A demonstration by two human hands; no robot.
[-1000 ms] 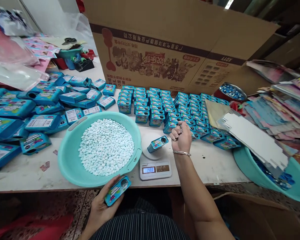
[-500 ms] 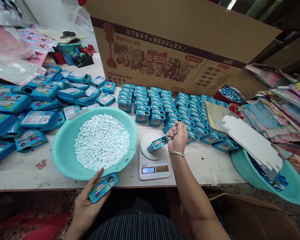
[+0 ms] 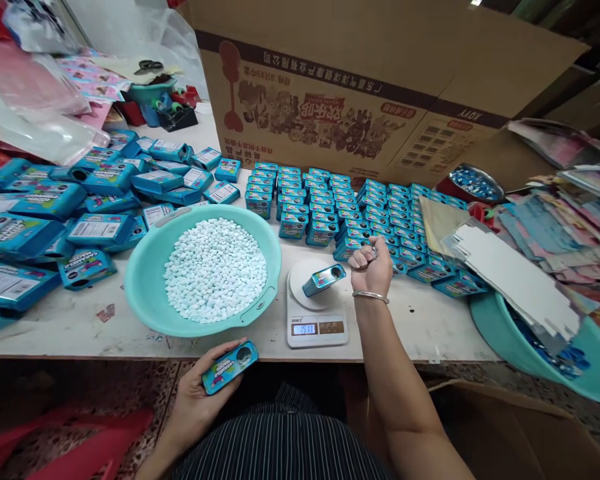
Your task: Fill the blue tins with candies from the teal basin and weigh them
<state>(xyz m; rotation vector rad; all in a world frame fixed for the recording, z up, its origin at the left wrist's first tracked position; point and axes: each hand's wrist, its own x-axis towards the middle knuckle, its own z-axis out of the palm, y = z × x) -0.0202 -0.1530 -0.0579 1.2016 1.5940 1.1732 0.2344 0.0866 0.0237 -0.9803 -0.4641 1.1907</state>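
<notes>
A round teal basin [image 3: 145, 280] sits on the white surface [image 3: 420, 327] left of centre, holding a heap of small white tablets [image 3: 215, 270], far too many to count. Just right of it stands one small white scale [image 3: 316, 308] with its display lit; a single teal tin [image 3: 324, 279] lies tilted on the round pan, its open hole facing right. The right hand [image 3: 373, 267] hovers just right of that tin, its grip curled nearly closed around something small and pale at the fingertips; what it is cannot be made out. The left hand [image 3: 200, 397] is low, near the front edge of the surface, its grip wrapped around a second teal tin [image 3: 230, 366], label up, with white showing through the round opening at its right end. Beyond the scale, upright tins [image 3: 325, 213] stand in tidy rows, several dozen, running right toward a small metal bowl [image 3: 475, 183] filled with blue pieces. To the far left lies a loose pile of larger teal boxes [image 3: 80, 200], many overlapping, so no exact count is possible. A big brown carton [image 3: 380, 73] printed with cartoon figures rises at the far side. At the right edge a second teal basin [image 3: 500, 340] holds blue items under sheets of white card [image 3: 515, 280].
</notes>
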